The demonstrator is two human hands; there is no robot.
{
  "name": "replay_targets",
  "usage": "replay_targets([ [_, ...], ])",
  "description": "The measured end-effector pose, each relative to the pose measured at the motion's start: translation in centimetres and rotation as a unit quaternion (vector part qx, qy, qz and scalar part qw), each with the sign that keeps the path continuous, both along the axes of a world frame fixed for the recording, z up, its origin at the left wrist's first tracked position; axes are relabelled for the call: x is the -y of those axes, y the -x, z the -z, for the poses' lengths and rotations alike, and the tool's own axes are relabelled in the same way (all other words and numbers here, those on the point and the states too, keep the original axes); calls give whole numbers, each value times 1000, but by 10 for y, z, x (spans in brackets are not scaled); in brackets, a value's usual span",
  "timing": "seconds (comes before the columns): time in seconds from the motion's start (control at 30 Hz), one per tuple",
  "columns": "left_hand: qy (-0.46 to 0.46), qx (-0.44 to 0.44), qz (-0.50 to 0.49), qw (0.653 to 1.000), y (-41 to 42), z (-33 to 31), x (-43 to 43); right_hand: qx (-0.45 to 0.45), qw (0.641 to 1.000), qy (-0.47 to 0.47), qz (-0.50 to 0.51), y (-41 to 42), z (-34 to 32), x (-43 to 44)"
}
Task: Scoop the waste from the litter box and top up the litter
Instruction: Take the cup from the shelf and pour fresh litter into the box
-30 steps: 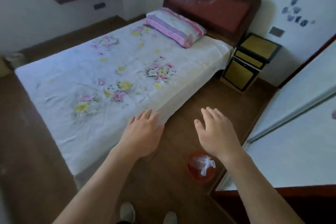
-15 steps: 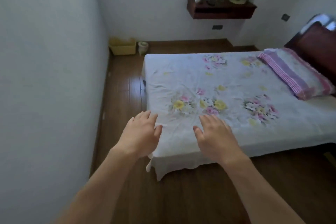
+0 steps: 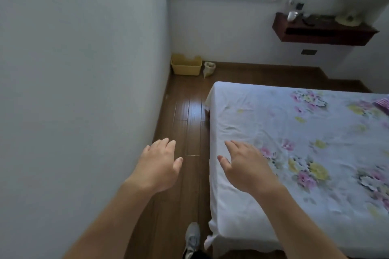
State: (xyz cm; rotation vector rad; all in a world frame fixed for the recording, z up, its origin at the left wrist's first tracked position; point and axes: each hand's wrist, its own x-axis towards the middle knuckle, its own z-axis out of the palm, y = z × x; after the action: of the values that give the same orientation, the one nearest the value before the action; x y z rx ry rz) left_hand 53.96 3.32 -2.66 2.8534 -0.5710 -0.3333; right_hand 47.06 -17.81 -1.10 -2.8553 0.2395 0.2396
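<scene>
Both left hand (image 3: 156, 166) and right hand (image 3: 246, 166) bare, fingers (image 3: 168, 145) loosely spread, rectangular yellow plastic litter box (image 3: 186, 67)

- The inside of the yellow plastic tub (image 3: 186, 67) in the far corner is hidden behind its front wall, so its contents cannot be told.
- The small pale bag (image 3: 209, 69) just beside it is too small to read or see into.
- The white floral-sheeted bed (image 3: 273, 132) is cut off by the right and bottom edges.
- Only a corner of the purple striped pillow (image 3: 382, 104) shows at the right edge.
- Items on the dark wooden wall shelf (image 3: 324, 35) are blurred.
- The grey shoe (image 3: 192, 239) runs out at the bottom edge.
</scene>
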Motion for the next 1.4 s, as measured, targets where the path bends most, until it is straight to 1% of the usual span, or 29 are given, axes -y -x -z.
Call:
replay_targets([
  [0.2,13,-4,-37,999,-123,0,7,-5,1000,-13,-16,-141,9,17],
  [0.33,22,13,-49,998,-204,-5,10,8,1000,3,-19,-220,0,29],
  [0.47,26,7,-52,998,-287,-3,15,19,1000,10,-11,-299,-4,45],
  [0.6,41,-25,-40,998,-386,13,26,15,1000,22,14,-390,6,60],
  [0.7,67,-33,-32,997,-468,25,40,29,997,17,65,-454,9,73],
  [0.87,110,-48,-11,993,-589,23,80,49,990,-1,136,-540,-5,102],
  [1.07,103,-21,38,994,-701,23,138,81,977,-8,195,-633,3,155],
  [1.3,108,-22,54,992,-832,32,225,61,973,-45,219,-775,47,237],
  [1.4,95,-24,57,993,-897,33,267,54,973,-54,217,-844,53,278],
])
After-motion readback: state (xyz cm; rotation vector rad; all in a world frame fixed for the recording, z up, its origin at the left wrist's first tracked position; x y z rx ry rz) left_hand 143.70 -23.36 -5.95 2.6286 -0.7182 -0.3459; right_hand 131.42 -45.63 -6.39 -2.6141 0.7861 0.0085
